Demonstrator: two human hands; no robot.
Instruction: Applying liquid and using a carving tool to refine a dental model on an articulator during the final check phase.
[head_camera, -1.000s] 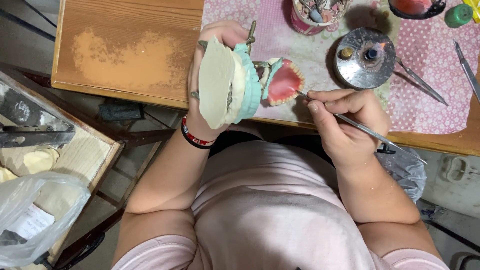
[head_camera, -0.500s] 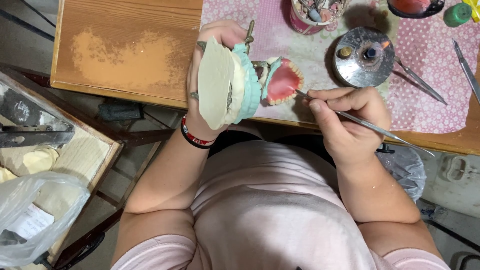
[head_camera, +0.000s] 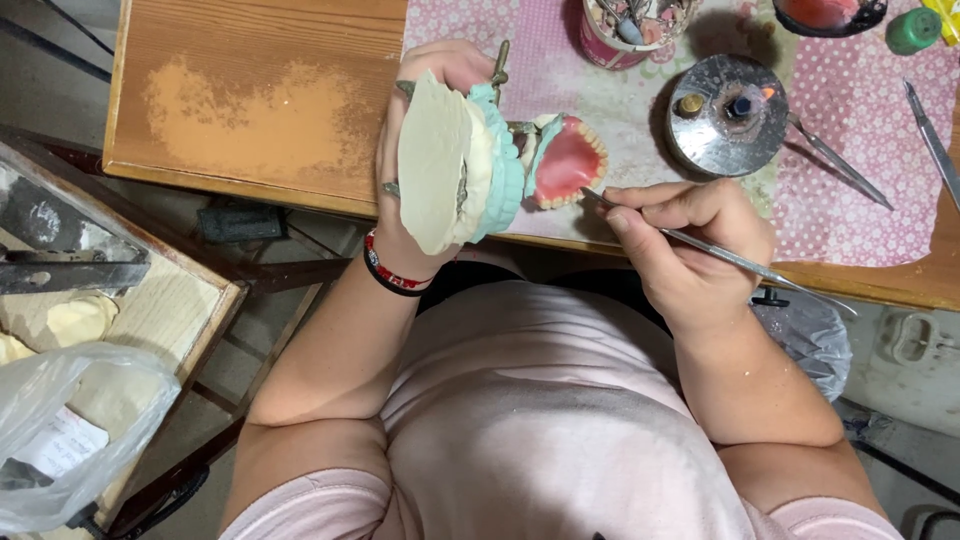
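Observation:
My left hand (head_camera: 405, 130) grips a dental articulator (head_camera: 470, 165) with a pale plaster base and teal mount, held on its side over the table's near edge. A pink wax denture with a row of teeth (head_camera: 565, 160) faces right on it. My right hand (head_camera: 690, 250) holds a thin metal carving tool (head_camera: 730, 258) like a pen; its tip touches the lower edge of the denture's teeth.
The wooden table (head_camera: 250, 90) carries a pink dotted mat (head_camera: 850, 150), a round metal burner with a small flame (head_camera: 727, 115), a cup of tools (head_camera: 625, 25), loose metal instruments (head_camera: 840, 165) and a green cap (head_camera: 912, 28). A wooden tray with plaster pieces (head_camera: 80, 320) and a plastic bag (head_camera: 60, 430) sit at the lower left.
The tool tip has shifted slightly along the denture's teeth, and my right hand moved a little with it. The left hand holds the articulator as before.

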